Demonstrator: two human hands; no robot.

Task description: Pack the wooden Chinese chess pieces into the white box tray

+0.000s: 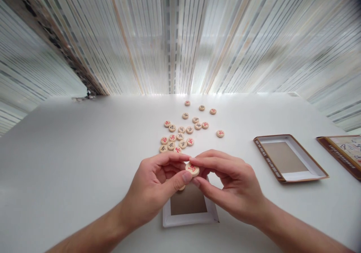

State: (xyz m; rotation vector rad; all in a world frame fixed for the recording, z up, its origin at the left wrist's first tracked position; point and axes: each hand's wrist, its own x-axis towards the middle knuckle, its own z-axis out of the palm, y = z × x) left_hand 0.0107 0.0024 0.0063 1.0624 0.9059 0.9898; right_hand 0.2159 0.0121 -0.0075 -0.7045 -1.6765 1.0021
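Between both hands I hold a round wooden Chinese chess piece (192,168) with a red character facing up. My left hand (160,181) pinches its left side with thumb and forefinger. From the right, my right hand (231,183) grips the same piece with thumb and fingertips. Beneath the hands lies an open cardboard box tray (188,220) with white walls and a brown bottom. Another piece (182,188) shows partly behind my left thumb. Beyond my fingers, several loose pieces (182,144) with red or black characters lie scattered on the white table.
An open brown-edged box part (284,162) rests on the table (70,162) at the right. Further right is a printed box lid (344,149), cut off by the frame. Striped curtains (146,38) hang behind the table's far edge.
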